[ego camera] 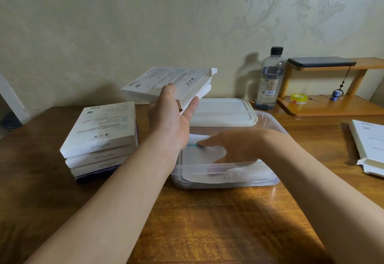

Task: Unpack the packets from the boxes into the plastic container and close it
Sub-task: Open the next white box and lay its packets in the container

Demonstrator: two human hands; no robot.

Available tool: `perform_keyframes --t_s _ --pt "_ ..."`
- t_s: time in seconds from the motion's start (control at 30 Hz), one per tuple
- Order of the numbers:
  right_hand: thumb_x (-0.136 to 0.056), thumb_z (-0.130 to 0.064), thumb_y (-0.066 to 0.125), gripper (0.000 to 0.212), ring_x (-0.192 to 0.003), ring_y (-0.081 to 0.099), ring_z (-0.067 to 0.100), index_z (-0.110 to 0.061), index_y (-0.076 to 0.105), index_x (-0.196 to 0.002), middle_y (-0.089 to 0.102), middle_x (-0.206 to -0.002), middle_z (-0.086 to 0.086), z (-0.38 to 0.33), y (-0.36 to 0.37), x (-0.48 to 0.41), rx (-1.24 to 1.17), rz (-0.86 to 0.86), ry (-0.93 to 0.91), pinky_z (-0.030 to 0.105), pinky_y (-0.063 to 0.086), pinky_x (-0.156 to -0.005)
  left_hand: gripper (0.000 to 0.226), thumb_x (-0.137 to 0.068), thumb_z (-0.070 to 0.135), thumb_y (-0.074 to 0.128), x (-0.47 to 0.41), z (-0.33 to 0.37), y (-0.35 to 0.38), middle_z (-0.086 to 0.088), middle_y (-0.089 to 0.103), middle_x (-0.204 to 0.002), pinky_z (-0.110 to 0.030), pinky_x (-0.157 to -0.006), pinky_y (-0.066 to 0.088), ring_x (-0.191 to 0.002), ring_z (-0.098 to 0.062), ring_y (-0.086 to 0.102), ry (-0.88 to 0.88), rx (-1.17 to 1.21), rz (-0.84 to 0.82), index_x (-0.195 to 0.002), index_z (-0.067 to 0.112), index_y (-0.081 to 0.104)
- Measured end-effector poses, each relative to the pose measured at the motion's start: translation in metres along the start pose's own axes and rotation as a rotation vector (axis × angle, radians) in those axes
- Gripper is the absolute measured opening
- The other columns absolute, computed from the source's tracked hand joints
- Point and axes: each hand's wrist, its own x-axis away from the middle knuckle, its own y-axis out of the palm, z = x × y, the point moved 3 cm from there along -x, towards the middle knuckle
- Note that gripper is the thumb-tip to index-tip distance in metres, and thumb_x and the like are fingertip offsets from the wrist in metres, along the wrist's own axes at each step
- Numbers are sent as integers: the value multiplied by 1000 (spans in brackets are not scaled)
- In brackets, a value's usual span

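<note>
- Plainly, your left hand was clamped on the open box, thumb on its top face and fingers beneath. It held the box raised above the worktop, over the far left corner of the plastic container.
- The box's end flap stood open to the right; you could not tell whether anything was left inside.
- Your right hand lay inside the container, fingers stretched out flat on the top packet, gripping nothing.
- The packets lay flat in a pile on the container's floor, white and thin.
- You could judge the packets light, limp and probably slick, so they would slide over each other and buckle if pinched at one corner.
- Take them along an edge, thumb above and fingers below, or pat them level with a flat palm.
- The box looked like thin card: light, stiff across its faces, easily crushed near the open end, so your mid-side grip seemed sound.
- The stack of boxes sat on the worktop just left of the container, apparently unopened.
- The lid lay flat right behind the container. It looked like flexible plastic, best lifted by two opposite edges and pressed down around the rim.
- Another opened box lay at the right edge, well apart.
</note>
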Motion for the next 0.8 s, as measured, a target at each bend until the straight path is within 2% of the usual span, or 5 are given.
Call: perform_keyframes --t_s 0.1,0.27,0.43,0.63,0.8 --pt "-87 -66 55 79 -148 25 19 -49 15 -153 20 -163 -11 -2 1 0 -14 4 -20 41 21 -121 19 -97 15 62 0 0 0 -9 66 -126 -41 -80 64 -116 -23 64 -5 -2 -6 -115 22 61" --pt "-98 -48 51 69 -150 20 16 -45 12 -154 18 -164 -12 -7 2 -2 -2 -1 -76 38 16 -122 21 -98 15 60 0 -1 0 -9 67 -125 -39 -77 64 -113 -22 65 -3 -17 -21 -118 21 61" --pt "-99 -47 49 69 -151 15 15 -44 10 -155 13 -165 -12 -7 4 -2 -3 -20 -89 38 12 -123 22 -98 15 60 0 -1 1 -9 67 -125 -40 -79 64 -116 -23 65 0 -32 -24 -119 22 61" --pt "-90 -64 51 79 -149 23 18 -42 12 -156 19 -164 -11 -10 -4 2 -31 63 -86 41 17 -122 22 -99 15 60 -3 -2 0 -10 66 -125 -42 -81 64 -120 -26 64 -9 -46 -28 -119 22 60" --pt "-91 -61 55 81 -149 23 20 -46 8 -155 21 -164 -8 -15 -3 -4 -15 29 -105 41 18 -120 30 -99 15 60 -2 -2 0 -8 67 -123 -41 -81 64 -116 -24 65 -11 -51 -27 -128 20 58"
